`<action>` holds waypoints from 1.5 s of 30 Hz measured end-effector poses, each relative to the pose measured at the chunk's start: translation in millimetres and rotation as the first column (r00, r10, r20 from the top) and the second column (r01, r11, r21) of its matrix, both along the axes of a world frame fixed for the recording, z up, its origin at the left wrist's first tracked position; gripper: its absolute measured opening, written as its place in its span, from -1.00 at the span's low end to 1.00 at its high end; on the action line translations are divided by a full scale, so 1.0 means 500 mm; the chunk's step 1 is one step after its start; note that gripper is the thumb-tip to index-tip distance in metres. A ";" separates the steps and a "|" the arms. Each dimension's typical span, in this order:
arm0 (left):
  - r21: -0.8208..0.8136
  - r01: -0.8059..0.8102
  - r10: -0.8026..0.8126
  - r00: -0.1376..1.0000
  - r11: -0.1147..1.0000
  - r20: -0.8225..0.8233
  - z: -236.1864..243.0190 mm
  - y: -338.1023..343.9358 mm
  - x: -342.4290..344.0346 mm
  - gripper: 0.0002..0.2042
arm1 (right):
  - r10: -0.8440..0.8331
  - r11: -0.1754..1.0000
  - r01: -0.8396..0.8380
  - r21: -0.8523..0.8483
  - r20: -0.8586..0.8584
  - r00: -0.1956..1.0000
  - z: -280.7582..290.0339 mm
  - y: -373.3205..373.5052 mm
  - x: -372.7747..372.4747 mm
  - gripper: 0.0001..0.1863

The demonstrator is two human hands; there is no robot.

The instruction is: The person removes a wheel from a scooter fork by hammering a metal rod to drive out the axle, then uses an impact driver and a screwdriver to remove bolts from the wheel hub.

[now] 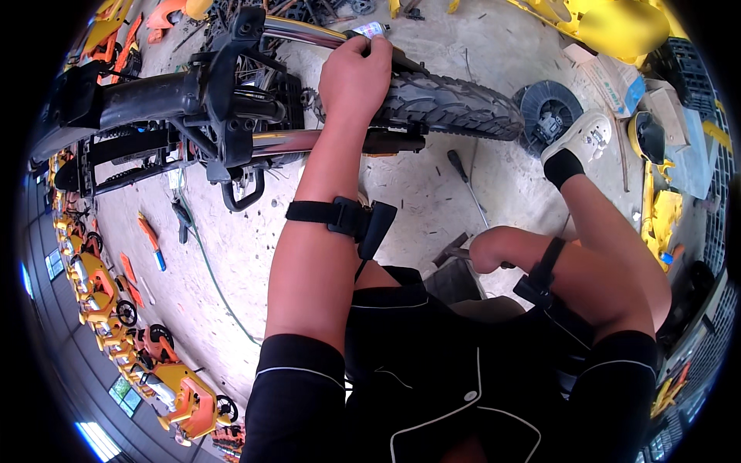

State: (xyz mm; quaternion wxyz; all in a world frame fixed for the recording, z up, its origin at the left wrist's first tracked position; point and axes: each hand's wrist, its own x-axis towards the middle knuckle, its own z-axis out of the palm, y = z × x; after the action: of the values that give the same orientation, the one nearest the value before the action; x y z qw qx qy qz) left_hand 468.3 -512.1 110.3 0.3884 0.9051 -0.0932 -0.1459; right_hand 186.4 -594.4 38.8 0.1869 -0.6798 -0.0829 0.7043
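A motorbike front end lies on its side, with a black frame, two shiny fork tubes and a knobbly tyre. My left hand reaches over the wheel to the far fork leg, fingers curled around it where chrome meets black; the fingertips are hidden. Just beyond the fingers is a small can. Low by my knee, my right hand is closed round the handle of a hammer, whose dark head points left. Black straps with small devices sit on both forearms.
A screwdriver lies on the concrete near my shoe. A black round tray sits by the tyre. Cartons and yellow panels stand right. A green hose crosses the left floor; yellow-orange bikes line up beyond.
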 end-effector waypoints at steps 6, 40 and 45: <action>-0.016 0.041 -0.041 0.999 0.999 -0.001 -0.009 0.008 0.004 -0.59 | 0.049 0.959 0.009 -0.282 0.200 0.979 -0.086 -0.086 -0.091 -0.66; -0.244 0.158 -0.180 0.981 0.957 -0.073 -0.001 0.036 -0.006 -0.61 | -0.927 0.089 0.901 -0.424 0.296 0.231 -0.390 -0.202 -0.226 -0.76; -0.244 0.163 -0.182 0.982 0.956 -0.054 -0.002 0.037 -0.012 -0.61 | -0.913 0.058 0.966 -0.251 0.378 0.153 -0.305 -0.288 -0.160 -0.79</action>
State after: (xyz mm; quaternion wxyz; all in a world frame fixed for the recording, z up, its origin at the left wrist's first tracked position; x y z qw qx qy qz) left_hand 462.4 -493.6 109.5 0.4833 0.8340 -0.1739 -0.2014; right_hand 106.3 -738.5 -113.8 0.4337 -0.6301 0.5284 0.3684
